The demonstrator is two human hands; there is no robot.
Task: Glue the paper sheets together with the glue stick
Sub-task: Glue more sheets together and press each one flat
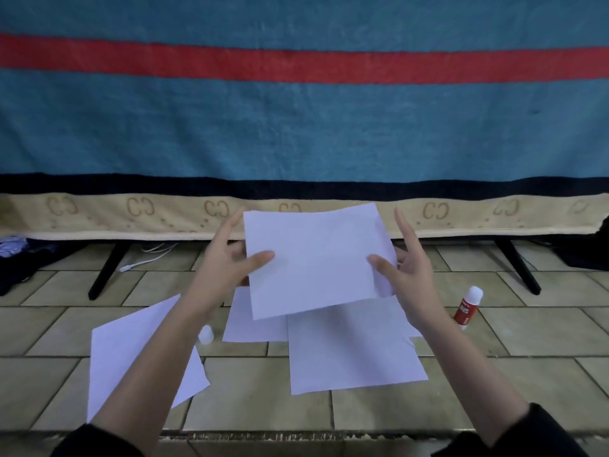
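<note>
Head camera view, looking down past two bare forearms at a tiled floor [250,390]. Both hands hold one white paper sheet [316,258] up in the air, above the floor. The left hand [227,262] grips the sheet's left edge, thumb lying across the front and the other fingers behind, the index finger pointing up beside the edge. The right hand [408,265] grips the sheet's right edge the same way, thumb on the front, index finger raised.

Everything else is placed from this held sheet. Below it and partly hidden by it, two more white sheets lie flat on the floor: a larger floor sheet [352,347] toward the camera and slightly right, overlapping a smaller floor sheet [250,321] to its left. Further down and left, a third loose sheet [131,354] lies at an angle, passing under the left forearm.

The glue stick [467,306], red body with a white cap, lies on the floor to the lower right of the held sheet, just past the right wrist and touched by neither hand. A small white cap [206,334] stands on the floor to the lower left, beside the left forearm.

Behind the held sheet hangs a teal blanket [296,133] with a red stripe, a dark band and a beige border.
</note>
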